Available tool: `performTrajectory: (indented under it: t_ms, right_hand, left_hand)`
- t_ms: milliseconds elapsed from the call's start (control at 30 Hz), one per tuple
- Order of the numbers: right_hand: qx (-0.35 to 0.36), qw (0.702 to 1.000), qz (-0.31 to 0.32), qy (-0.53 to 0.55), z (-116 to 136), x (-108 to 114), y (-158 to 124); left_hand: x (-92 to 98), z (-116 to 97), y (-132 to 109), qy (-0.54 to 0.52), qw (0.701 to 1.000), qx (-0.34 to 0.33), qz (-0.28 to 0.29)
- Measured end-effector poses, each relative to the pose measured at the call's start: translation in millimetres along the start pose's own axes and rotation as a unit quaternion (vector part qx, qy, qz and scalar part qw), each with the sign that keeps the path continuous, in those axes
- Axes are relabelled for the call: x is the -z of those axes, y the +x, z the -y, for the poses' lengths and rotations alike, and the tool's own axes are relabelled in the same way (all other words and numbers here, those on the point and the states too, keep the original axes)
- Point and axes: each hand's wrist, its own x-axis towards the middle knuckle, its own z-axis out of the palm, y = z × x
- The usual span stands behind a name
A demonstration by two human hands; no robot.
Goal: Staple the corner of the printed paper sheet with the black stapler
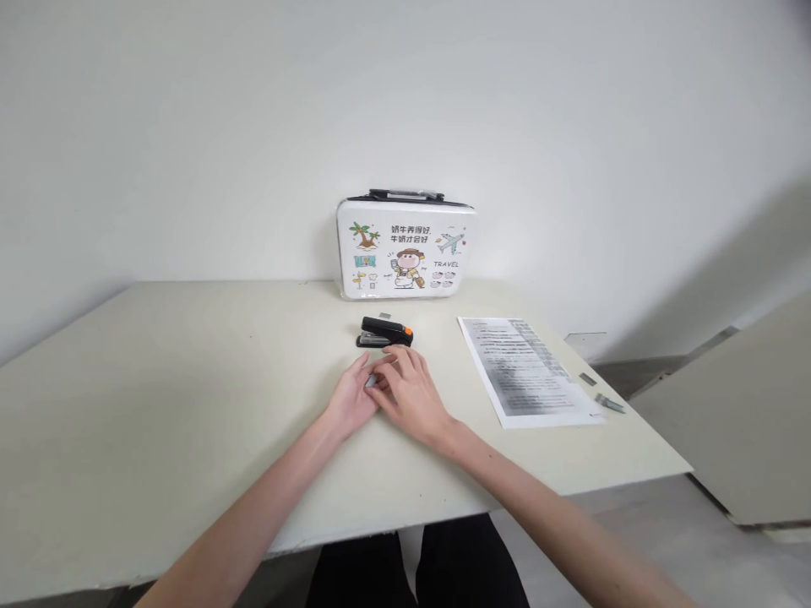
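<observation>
Over the table in front of me, my left hand (352, 400) is turned palm up with its fingers curled. My right hand (411, 390) reaches over it from the right, fingers bent and pinched together. A small silver strip of staples (371, 382) shows between the fingers of both hands, partly covered by them. Just beyond my fingertips lies a black stapler (383, 331) with an orange end, its top raised a little from its base. Another short strip of staples (384, 316) rests on the table behind the stapler.
A white case (405, 249) with cartoon prints and a black handle stands against the wall. A printed sheet (529, 371) lies to the right. Near the right table edge are more staple strips (588, 379) and a small metallic piece (610, 404). The pale table (190, 405) ends near my legs.
</observation>
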Motion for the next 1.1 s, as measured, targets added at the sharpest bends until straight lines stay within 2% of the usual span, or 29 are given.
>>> performTrajectory:
  t_ms: [167, 267, 367, 500, 600, 667, 767, 900, 1000, 1100]
  right_hand:
    - [0.001, 1.000, -0.012, 0.000, -7, 24, -13]
    - [-0.004, 0.999, -0.032, -0.004, -32, 45, -28]
    - [-0.037, 0.996, -0.061, -0.047, -86, 75, -51]
    - [-0.137, 0.980, -0.088, -0.114, -180, 127, -92]
    - [-0.230, 0.957, -0.056, -0.166, -237, 164, -121]
    - [-0.300, 0.935, -0.029, -0.190, -261, 179, -136]
    - [-0.368, 0.906, 0.000, -0.210, -281, 184, -148]
    - [-0.388, 0.896, 0.015, -0.215, -293, 171, -151]
    - [-0.389, 0.894, 0.025, -0.221, -295, 165, -148]
    - [-0.385, 0.892, 0.016, -0.237, -284, 163, -144]
  left_hand:
    - [-5.2, 5, -2, 0.040, 0.993, 0.037, 0.104]
    - [-5.0, 3, 0, 0.055, 0.992, 0.052, 0.101]
    - [-4.4, -3, 3, 0.062, 0.996, 0.039, 0.056]
    - [-5.8, -6, 5, 0.076, 0.996, 0.026, 0.025]
    - [-6.6, -5, 7, 0.092, 0.995, 0.027, 0.023]
    - [-5.8, -4, 8, 0.100, 0.995, 0.026, 0.016]
    - [-2.7, -4, 11, 0.108, 0.994, 0.021, 0.012]
    - [1.4, -5, 14, 0.115, 0.993, 0.015, 0.018]
    - [1.1, -5, 14, 0.114, 0.993, 0.011, 0.015]
    - [-2.0, -5, 11, 0.115, 0.993, 0.009, 0.010]
